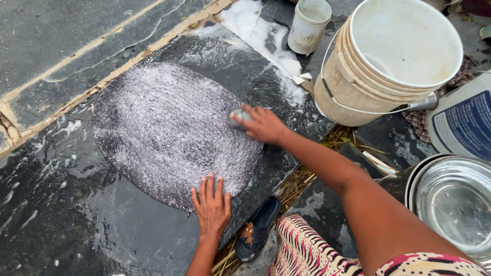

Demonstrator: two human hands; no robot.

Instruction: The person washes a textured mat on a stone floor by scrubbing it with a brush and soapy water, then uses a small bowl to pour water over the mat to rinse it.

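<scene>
Soapy round mat, left hand flat on its edge, right hand gripping scrubber

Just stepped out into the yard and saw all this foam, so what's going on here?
A person is crouched over a round woven mat that lies flat on a wet, dark stone slab, covered in suds. The left hand presses flat on the mat's near edge, while the right hand grips a small scrubber at its right edge. A cream bucket, a small white tub and a steel basin sit to the right.
</scene>
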